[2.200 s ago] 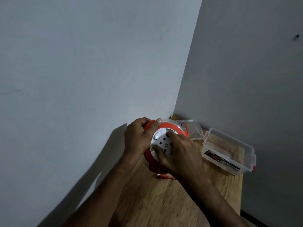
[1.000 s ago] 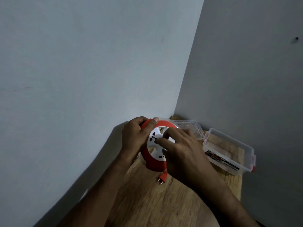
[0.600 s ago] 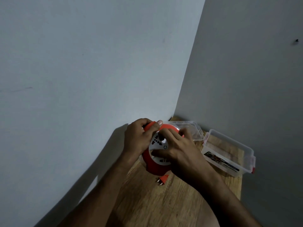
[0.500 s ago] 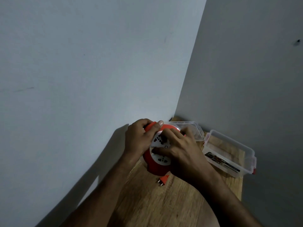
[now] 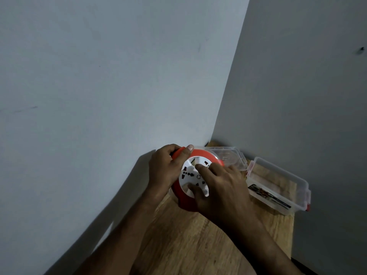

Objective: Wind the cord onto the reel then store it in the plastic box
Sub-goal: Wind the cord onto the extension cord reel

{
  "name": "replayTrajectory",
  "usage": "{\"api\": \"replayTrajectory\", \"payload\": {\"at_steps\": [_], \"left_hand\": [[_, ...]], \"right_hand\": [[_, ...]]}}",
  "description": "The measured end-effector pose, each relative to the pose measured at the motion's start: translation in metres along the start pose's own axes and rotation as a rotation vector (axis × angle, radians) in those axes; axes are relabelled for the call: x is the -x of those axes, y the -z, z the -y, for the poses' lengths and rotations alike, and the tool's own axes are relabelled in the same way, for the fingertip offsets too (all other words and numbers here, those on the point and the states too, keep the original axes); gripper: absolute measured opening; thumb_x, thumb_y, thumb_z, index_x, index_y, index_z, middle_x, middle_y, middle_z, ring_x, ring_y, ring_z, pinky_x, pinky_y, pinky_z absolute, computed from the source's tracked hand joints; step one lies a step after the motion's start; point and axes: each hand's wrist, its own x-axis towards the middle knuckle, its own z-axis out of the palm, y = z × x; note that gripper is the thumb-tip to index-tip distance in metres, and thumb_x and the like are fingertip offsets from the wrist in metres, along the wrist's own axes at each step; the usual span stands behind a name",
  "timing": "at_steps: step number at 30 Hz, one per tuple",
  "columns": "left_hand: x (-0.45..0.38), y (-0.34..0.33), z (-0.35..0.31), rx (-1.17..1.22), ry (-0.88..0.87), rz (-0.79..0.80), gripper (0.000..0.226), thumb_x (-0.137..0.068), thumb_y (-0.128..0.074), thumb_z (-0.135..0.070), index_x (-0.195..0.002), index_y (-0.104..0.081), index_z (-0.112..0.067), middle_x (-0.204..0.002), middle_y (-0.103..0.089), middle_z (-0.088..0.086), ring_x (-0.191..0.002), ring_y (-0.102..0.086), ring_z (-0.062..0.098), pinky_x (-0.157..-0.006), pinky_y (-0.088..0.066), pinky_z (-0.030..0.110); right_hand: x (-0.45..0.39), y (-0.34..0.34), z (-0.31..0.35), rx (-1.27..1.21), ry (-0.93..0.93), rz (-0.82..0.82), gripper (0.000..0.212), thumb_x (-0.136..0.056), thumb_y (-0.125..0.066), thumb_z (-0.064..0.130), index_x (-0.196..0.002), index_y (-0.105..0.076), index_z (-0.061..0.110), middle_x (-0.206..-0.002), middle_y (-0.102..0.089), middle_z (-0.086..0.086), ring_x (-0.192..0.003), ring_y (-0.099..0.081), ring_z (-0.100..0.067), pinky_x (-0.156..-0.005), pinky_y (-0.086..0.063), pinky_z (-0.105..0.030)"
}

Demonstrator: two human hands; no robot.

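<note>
Orange plastic forms the outer ring of the reel [image 5: 183,202], and its white face with dark socket holes is turned toward the head camera. The reel stands tilted on the wooden table [image 5: 190,245], close to the corner of two grey walls. The left hand [image 5: 164,171] grips the reel at its upper left edge, with the fingers curled over the orange rim and the thumb lying along it. The right hand [image 5: 220,192] lies on the white face; its thumb and fingers are bent and press on the disc, the fingertips in the openings of the face. I cannot see any loose cord or plug, so I cannot tell how much of it is wound.

Behind the reel a clear lid [image 5: 228,156] lies flat on the table, touching the corner. Just to the right of it stands the plastic box [image 5: 278,187], clear, with red clips at its ends. The box is open on top. Through its near wall a printed label shows; whether anything else is inside I cannot tell. The reel is outside the box, near its left end.
</note>
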Motion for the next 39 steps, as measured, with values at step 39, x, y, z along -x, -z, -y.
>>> {"api": "replayTrajectory", "payload": {"at_steps": [39], "left_hand": [[0.003,-0.004,-0.001,0.017,0.02,-0.019,0.04,-0.092,-0.066,-0.062,-0.086,-0.077,-0.023,-0.077,-0.077,-0.011,-0.074,-0.074,0.006,-0.077,-0.066,0.04]], "right_hand": [[-0.005,-0.006,0.01,-0.109,-0.188,0.035,0.057,-0.081,-0.071,0.056,-0.123,-0.067,0.018,-0.106,-0.076,-0.004,-0.09,-0.074,-0.023,-0.087,-0.059,-0.046]]}}
